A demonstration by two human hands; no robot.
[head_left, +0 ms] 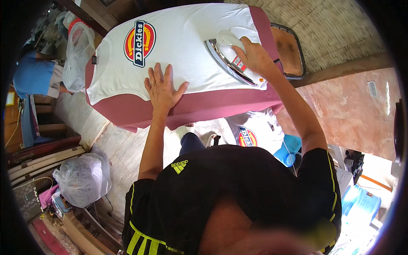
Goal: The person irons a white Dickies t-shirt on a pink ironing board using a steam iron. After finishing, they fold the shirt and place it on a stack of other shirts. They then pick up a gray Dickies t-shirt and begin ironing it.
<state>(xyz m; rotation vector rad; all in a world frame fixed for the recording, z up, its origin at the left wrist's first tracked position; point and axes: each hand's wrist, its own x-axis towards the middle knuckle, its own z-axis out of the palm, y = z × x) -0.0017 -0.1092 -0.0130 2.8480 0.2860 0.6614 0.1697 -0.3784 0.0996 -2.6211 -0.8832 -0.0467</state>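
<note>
Pressing step, we judge: white shirt [187, 51] lies flat on maroon-covered board [238, 103]. Our left hand [162, 91] lies spread on shirt; right hand [257, 58] wraps iron [229, 40] at shirt's right side. Next stroke likely calls for left hand keeping shirt taut. Translucent floor bag [83, 178] bulges; contents we cannot identify.

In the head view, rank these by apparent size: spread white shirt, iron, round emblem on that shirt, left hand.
1. Spread white shirt
2. Iron
3. Round emblem and left hand: too alike to rank.
</note>
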